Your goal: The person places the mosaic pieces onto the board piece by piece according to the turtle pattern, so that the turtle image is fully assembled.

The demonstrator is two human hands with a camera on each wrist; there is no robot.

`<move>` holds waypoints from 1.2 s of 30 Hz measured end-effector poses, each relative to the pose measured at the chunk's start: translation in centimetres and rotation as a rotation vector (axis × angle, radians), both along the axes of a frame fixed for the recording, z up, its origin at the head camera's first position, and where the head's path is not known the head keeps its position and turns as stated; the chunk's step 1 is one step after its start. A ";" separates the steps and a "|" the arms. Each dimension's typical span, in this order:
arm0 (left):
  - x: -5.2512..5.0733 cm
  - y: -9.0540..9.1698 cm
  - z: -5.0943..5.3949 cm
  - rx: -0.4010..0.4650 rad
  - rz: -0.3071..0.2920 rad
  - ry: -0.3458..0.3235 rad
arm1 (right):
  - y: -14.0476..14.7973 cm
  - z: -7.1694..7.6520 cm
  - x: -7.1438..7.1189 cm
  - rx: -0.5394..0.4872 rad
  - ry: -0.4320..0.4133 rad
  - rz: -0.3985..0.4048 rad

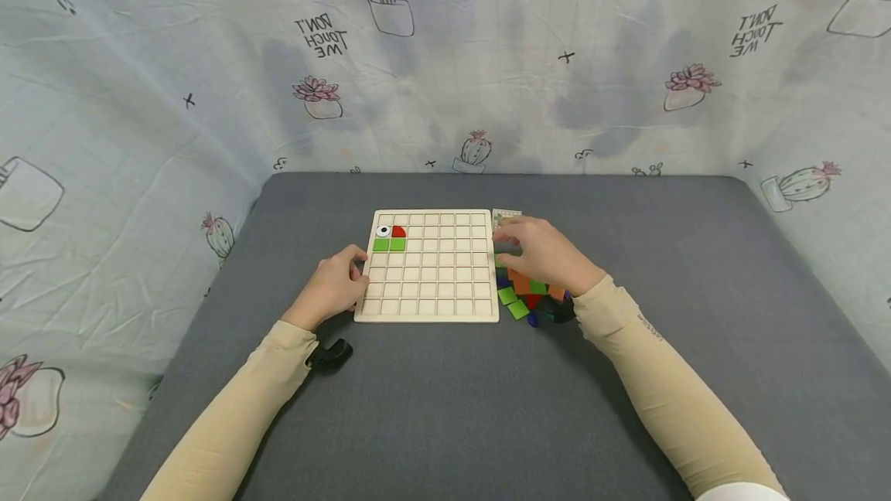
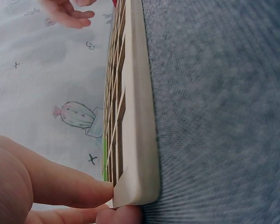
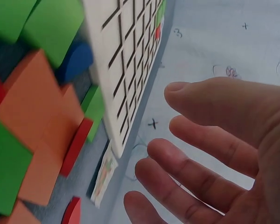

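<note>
A pale wooden grid board [image 1: 431,284] lies on the table. Four-sided green tiles [image 1: 388,244], a red rounded tile [image 1: 399,231] and a white tile with a black dot [image 1: 384,231] fill cells at its upper left. My left hand [image 1: 332,284] holds the board's left edge; in the left wrist view thumb and finger pinch its corner [image 2: 140,186]. My right hand [image 1: 546,253] hovers over the board's right edge, above a heap of coloured tiles [image 1: 518,281]. Its fingers [image 3: 191,158] are loosely bent with nothing between them in the right wrist view.
A small printed card [image 1: 506,215] lies by the board's upper right corner. Orange, green, red and blue pieces [image 3: 37,102] overlap in the heap, partly hidden under my right wrist. The grey table [image 1: 431,408] meets a patterned curtain [image 1: 445,60] at the back.
</note>
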State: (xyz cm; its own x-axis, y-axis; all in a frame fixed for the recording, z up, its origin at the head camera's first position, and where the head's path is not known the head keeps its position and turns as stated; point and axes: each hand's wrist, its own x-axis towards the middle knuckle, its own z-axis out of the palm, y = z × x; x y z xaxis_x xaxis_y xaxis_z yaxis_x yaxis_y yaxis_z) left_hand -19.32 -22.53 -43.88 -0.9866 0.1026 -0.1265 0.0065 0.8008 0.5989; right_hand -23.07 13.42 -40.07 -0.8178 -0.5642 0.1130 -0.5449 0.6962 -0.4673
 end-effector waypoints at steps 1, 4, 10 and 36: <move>0.0 0.0 0.0 0.001 0.000 0.000 | 0.2 0.0 -0.1 0.003 -0.008 -0.010; 0.0 0.0 0.0 -0.001 0.001 0.002 | 0.6 -0.1 -0.2 0.005 -0.027 -0.033; 0.0 -0.1 0.0 -0.002 0.000 0.005 | 0.9 -0.4 -0.4 0.018 -0.028 -0.046; 0.0 -0.1 -0.2 -0.002 0.004 0.007 | -0.3 -3.2 -0.8 0.110 0.014 0.008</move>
